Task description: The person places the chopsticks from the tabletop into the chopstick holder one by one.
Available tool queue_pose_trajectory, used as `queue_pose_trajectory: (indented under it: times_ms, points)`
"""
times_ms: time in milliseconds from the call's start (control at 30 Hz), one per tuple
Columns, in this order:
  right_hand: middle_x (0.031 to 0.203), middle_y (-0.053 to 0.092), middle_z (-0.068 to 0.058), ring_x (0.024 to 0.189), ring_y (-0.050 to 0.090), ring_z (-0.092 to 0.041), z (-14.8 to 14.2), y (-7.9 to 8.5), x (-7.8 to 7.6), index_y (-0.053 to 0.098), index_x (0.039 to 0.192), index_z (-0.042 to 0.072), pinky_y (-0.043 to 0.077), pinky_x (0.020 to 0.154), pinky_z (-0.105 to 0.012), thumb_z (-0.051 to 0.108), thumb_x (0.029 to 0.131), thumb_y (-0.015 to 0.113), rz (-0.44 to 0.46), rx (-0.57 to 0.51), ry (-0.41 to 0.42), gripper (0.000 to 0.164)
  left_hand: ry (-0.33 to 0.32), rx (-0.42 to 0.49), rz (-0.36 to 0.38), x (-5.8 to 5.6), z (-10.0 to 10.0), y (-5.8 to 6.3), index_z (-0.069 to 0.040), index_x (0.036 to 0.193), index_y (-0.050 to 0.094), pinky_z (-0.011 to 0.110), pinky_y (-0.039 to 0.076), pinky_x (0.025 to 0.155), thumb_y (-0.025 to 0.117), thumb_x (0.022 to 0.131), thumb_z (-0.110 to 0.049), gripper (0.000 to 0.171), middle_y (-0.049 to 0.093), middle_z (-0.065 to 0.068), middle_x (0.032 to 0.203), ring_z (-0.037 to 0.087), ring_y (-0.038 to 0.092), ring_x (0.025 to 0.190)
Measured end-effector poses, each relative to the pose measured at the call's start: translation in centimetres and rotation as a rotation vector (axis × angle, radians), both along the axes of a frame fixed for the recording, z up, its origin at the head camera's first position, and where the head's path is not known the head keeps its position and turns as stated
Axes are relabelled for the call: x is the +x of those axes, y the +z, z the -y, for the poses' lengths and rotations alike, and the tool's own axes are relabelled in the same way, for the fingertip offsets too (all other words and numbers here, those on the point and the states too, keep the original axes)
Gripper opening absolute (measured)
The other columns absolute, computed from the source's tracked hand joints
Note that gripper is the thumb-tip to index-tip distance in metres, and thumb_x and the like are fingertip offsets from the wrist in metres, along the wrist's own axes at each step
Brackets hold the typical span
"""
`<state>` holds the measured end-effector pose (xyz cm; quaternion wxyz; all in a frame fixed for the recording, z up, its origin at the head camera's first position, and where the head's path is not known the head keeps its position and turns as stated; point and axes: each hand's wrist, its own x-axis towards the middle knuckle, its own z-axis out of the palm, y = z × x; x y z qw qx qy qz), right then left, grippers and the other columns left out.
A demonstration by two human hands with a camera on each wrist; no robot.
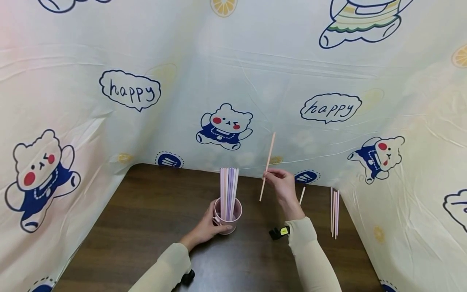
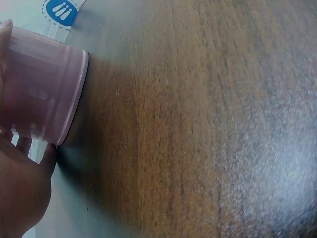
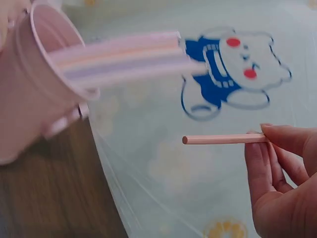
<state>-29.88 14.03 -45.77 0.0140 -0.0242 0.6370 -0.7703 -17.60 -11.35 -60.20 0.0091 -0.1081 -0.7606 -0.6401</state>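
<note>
My left hand [image 1: 205, 228] grips a pink cup [image 1: 238, 211] standing on the table. In the left wrist view, the thumb and fingers curl round the lower part of the cup [image 2: 42, 84]. A bunch of straws [image 1: 228, 192] in pink, peach, purple and white stands in the cup, tops well above its rim. To the right of the cup, my right hand [image 1: 283, 188] pinches a single peach straw [image 1: 269, 156] near its middle, held up off the table and apart from the bunch. In the right wrist view, one end of this straw [image 3: 218, 139] points toward the left.
Several loose straws [image 1: 334, 213] lie side by side near the table's right edge. Another straw [image 1: 302, 195] lies partly hidden behind the right wrist. The dark wooden table [image 1: 138, 219] meets a printed cloth [image 1: 175, 121] at its back and sides.
</note>
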Motion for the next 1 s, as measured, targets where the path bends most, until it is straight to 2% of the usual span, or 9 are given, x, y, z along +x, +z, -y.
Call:
queue_pose_trajectory:
  times_ms: [133,267,333,467,567,733,867,1000]
  points:
    - [0.081,0.071,-0.007,0.073,0.072,-0.020,2.1,-0.3,0.7,0.066,0.105,-0.019,0.061,0.075,-0.033,-0.010,0.088,0.073,-0.056,-0.067,0.009,0.020,0.009,-0.007,-0.004,0.0,0.0,0.0,-0.016,0.155,0.030,0.043,0.037,0.110,0.091,0.078,-0.015,0.098,0.047,0.013,0.148,0.029,0.047,0.132]
    - [0.081,0.072,-0.010,0.072,0.072,-0.020,3.8,-1.4,1.4,0.067,0.099,-0.017,0.061,0.075,-0.033,-0.012,0.088,0.072,-0.091,-0.114,0.027,0.013,0.007,-0.012,-0.009,-0.1,0.0,-0.3,-0.016,0.155,0.030,0.044,0.037,0.111,0.091,0.078,-0.015,0.099,0.047,0.013,0.147,0.028,0.047,0.132]
    - [0.082,0.072,-0.011,0.073,0.072,-0.020,4.4,-2.1,1.7,0.064,0.101,-0.019,0.061,0.076,-0.034,-0.011,0.088,0.073,-0.108,-0.111,0.043,0.017,0.006,-0.015,-0.015,-0.1,-0.1,-0.4,-0.016,0.155,0.030,0.045,0.037,0.111,0.091,0.078,-0.015,0.099,0.047,0.013,0.147,0.028,0.047,0.132]
    - [0.085,0.073,-0.010,0.077,0.073,-0.020,5.3,-3.5,2.3,0.064,0.103,-0.018,0.060,0.079,-0.036,-0.007,0.088,0.076,-0.121,-0.059,0.073,0.022,0.005,-0.012,-0.009,-0.2,0.0,-0.5,-0.016,0.155,0.029,0.045,0.037,0.112,0.091,0.078,-0.015,0.099,0.046,0.013,0.148,0.028,0.047,0.133]
    - [0.085,0.073,-0.008,0.079,0.073,-0.020,5.5,-4.7,2.6,0.066,0.101,-0.015,0.060,0.080,-0.035,-0.008,0.087,0.076,-0.125,-0.038,0.091,0.019,-0.001,-0.013,0.009,-0.2,0.0,-0.4,-0.017,0.156,0.028,0.045,0.035,0.113,0.091,0.078,-0.016,0.100,0.045,0.012,0.150,0.027,0.046,0.134]
    - [0.086,0.072,-0.013,0.079,0.071,-0.016,5.6,-6.4,3.0,0.063,0.101,-0.019,0.059,0.076,-0.027,-0.011,0.085,0.076,-0.161,-0.001,0.109,0.022,-0.009,-0.005,0.017,-0.2,0.1,-0.3,-0.019,0.156,0.028,0.050,0.033,0.114,0.091,0.078,-0.016,0.101,0.044,0.012,0.150,0.028,0.045,0.135]
    - [0.087,0.071,-0.017,0.078,0.068,-0.014,5.5,-7.0,3.2,0.064,0.103,-0.019,0.055,0.070,-0.022,-0.005,0.085,0.080,-0.182,0.103,0.116,0.027,0.000,-0.008,0.031,-0.3,0.1,-0.4,-0.021,0.156,0.028,0.044,0.034,0.114,0.092,0.077,-0.017,0.101,0.045,0.010,0.150,0.026,0.046,0.135]
    - [0.087,0.070,-0.018,0.075,0.065,-0.014,5.5,-7.5,3.5,0.069,0.100,-0.013,0.052,0.069,-0.022,-0.002,0.085,0.081,-0.188,0.191,0.118,0.022,0.009,-0.023,0.047,-0.2,-0.1,-0.3,-0.021,0.156,0.028,0.038,0.034,0.113,0.092,0.077,-0.019,0.101,0.044,0.008,0.150,0.023,0.045,0.134]
